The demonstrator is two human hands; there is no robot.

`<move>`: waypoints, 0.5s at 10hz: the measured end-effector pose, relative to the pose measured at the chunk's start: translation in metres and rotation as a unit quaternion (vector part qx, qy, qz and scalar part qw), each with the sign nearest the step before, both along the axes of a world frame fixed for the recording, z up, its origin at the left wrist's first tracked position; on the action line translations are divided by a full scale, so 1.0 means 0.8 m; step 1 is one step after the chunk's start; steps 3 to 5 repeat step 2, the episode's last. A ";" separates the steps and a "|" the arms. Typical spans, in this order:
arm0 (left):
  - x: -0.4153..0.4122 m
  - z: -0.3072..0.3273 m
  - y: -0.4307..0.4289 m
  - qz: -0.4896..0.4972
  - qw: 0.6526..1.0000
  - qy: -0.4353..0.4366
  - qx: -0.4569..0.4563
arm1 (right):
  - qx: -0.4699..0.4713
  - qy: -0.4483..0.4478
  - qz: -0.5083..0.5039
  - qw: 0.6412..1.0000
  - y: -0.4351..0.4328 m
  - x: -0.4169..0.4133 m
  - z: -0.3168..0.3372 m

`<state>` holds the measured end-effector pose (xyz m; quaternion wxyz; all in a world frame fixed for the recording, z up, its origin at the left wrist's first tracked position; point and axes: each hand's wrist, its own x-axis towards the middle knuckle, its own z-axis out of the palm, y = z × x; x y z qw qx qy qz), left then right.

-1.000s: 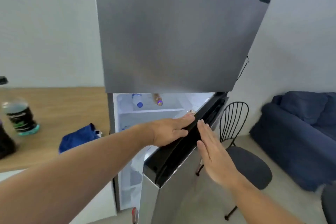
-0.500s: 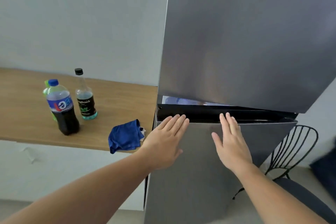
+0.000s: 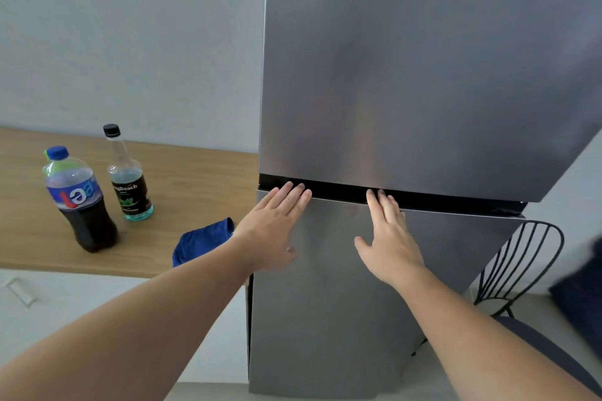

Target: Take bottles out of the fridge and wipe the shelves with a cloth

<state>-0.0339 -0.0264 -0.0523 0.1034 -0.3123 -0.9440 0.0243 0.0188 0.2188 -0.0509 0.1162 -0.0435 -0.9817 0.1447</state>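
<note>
The steel fridge's lower door (image 3: 342, 303) is closed, and both my palms lie flat against it. My left hand (image 3: 272, 228) presses near the door's top left corner, my right hand (image 3: 387, 244) a little to its right, fingers apart and holding nothing. On the wooden counter (image 3: 182, 179) to the left stand a dark cola bottle with a blue cap (image 3: 79, 202) and a clear bottle with a black cap and black label (image 3: 128, 176). A green bottle peeks out behind the cola. A crumpled blue cloth (image 3: 202, 239) lies at the counter's front edge beside the fridge.
The upper freezer door (image 3: 423, 58) is closed above a black gap. A black wire-back chair (image 3: 521, 270) stands to the right of the fridge, with a dark blue sofa edge (image 3: 583, 283) beyond it. White cabinet fronts (image 3: 65, 309) sit under the counter.
The lower fridge door swung from wide open to fully closed under both my hands. My view turned left, bringing the bottles on the counter into sight.
</note>
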 end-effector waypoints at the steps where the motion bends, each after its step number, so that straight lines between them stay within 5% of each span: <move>1: -0.001 0.019 0.005 -0.003 1.000 -0.027 0.009 | -0.028 -0.031 0.009 0.999 0.005 -0.001 0.020; 2: 0.016 0.025 0.002 -0.004 0.994 -0.106 0.034 | -0.016 -0.065 0.024 0.997 0.008 0.016 0.026; 5: 0.016 0.025 0.002 -0.004 0.994 -0.106 0.034 | -0.016 -0.065 0.024 0.997 0.008 0.016 0.026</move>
